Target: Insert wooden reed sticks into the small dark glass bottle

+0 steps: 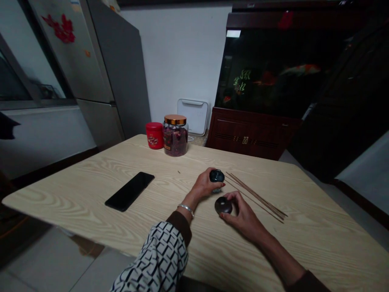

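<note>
My left hand (207, 183) is wrapped round a small dark, glossy round pot (216, 176), its fingers at the far side and thumb at the near side. Just nearer to me, my right hand (240, 211) grips a dark round lid (223, 205) by its edge, between thumb and fingers. The lid is apart from the pot. Several thin brown incense sticks (258, 196) lie on the table to the right of the pot, beyond my right hand. What is inside the pot I cannot make out.
A black phone (130, 191) lies left on the wooden table (170, 202). At the back edge stand a red canister (154, 136) and a glass jar (175, 140) with a copper-coloured lid and dark red contents. A tiny brown fragment (179, 172) lies mid-table. Behind is a fish tank (267, 69).
</note>
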Demonstrator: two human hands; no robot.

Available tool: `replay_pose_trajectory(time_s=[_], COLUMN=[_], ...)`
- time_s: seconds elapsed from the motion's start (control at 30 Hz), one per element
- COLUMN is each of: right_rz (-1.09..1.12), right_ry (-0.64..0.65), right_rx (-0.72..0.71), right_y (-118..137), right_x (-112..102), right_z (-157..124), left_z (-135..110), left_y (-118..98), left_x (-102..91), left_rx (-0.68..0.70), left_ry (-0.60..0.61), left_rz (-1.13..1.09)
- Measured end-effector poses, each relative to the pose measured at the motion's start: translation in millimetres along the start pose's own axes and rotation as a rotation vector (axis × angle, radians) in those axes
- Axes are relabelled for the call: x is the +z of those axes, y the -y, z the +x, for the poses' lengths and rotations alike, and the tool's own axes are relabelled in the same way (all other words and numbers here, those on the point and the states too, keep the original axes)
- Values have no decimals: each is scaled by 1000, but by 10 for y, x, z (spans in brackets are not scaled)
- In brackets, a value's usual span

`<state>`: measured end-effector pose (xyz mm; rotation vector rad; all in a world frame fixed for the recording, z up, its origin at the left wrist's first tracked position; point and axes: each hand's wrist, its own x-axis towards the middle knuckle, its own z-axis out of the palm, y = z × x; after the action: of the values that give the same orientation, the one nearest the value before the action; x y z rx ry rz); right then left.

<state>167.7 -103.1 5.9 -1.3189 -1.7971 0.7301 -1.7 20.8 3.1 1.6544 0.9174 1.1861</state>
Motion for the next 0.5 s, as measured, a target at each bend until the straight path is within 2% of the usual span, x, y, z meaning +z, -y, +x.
replay_pose_trajectory(time_s=[0.07, 0.13, 0.2, 0.3, 0.4, 0.5], right_rz=[-58, -155, -376, -825, -1069, -1136], right_ry=[8, -51, -101, -25, 83, 148], right_rx=[8, 28, 55, 114, 136, 174], right_y=[11, -22, -90, -205, -266, -257], right_x=[-88, -255, -455, -674, -705, -661], right_z=[12, 68, 147, 251, 324, 416], left_z=[1, 5, 11, 19, 16, 4], left_y=[5, 15, 27, 37, 25, -5], left_x=[-2, -4, -6, -11, -13, -4], left_rx=[-2, 2, 11, 5, -26, -25], left_ry=[-5, -1, -2, -8, 8, 18], left_rz=[-8, 5, 31, 66, 94, 105])
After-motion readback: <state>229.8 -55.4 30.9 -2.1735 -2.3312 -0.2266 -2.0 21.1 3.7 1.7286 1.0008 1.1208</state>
